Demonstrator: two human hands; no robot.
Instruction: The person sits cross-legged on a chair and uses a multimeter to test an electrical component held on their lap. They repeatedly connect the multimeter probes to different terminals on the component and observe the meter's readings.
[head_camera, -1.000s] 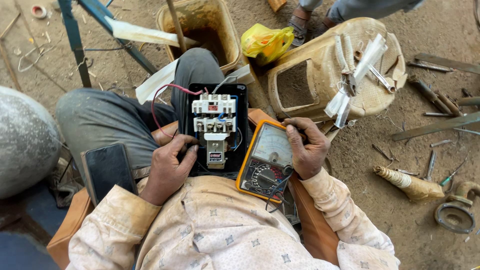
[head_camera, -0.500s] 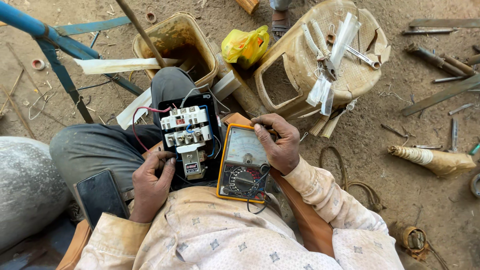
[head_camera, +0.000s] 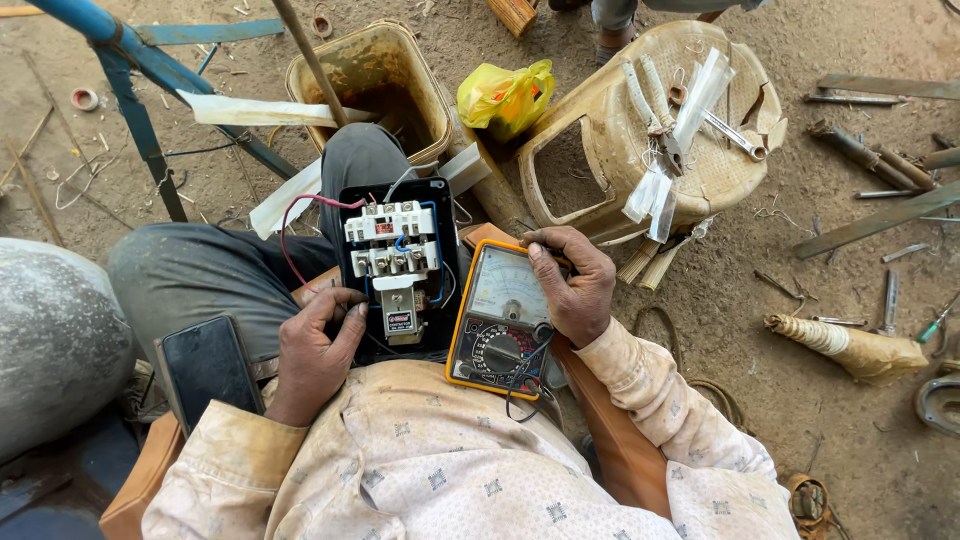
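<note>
1. Evidently the step in hand is a meter check on an electrical unit: a black starter box (head_camera: 400, 268) with white contactor blocks lies on the person's lap, between the two hands.
2. Left hand (head_camera: 315, 355) rests against the box's lower left edge; its fingers (head_camera: 340, 305) curl together onto that rim, steadying the box rather than lifting it.
3. Right hand (head_camera: 575, 285) lies over the right edge of the yellow analogue multimeter (head_camera: 500, 320), which sits just right of the box and touches it. The fingers are bent and close together over the meter's top right corner; whether they pinch a probe there I cannot tell.
4. Black leads (head_camera: 525, 375) loop from under that hand across the dial.
5. Red and blue wires (head_camera: 300, 225) arc out of the box, just beyond the left fingertips.
6. A dark phone (head_camera: 205, 370) lies on the thigh, just outside the left wrist.
7. Judging by this, the next move calls for a steady box and a probe tip set on one terminal screw.
</note>
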